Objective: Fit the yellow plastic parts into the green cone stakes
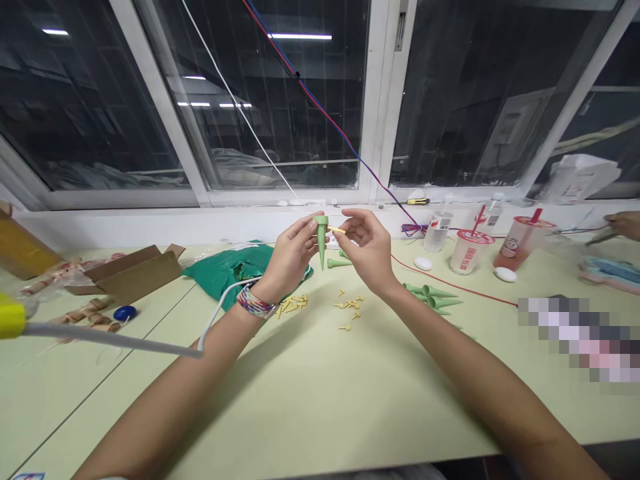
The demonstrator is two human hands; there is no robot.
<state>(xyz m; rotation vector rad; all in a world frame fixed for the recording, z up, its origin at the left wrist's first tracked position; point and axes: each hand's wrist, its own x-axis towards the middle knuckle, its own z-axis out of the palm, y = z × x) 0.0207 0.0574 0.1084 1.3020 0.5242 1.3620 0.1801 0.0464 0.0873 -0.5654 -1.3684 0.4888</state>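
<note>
My left hand (296, 248) is closed on a green plastic spike (321, 243), a cone with its wide cap up and its point down. Between the thumb and fingers of my right hand (369, 248) is a small yellow plastic piece (336, 229), its inner end at the side of the spike's cap. Whether the two parts are joined I cannot tell. Below my hands several loose yellow pieces (353, 304) lie on the table, with a denser pile (293, 305) beside my left wrist. More green spikes (435, 297) lie beyond my right forearm.
A green plastic bag (225, 270) and an open cardboard box (133, 275) are on the left. Drink cups (470, 252), a water bottle (438, 232) and a red cable (460, 283) are on the right. Another person's hand (625, 225) shows at the right edge. Windows rise behind the table (330, 393).
</note>
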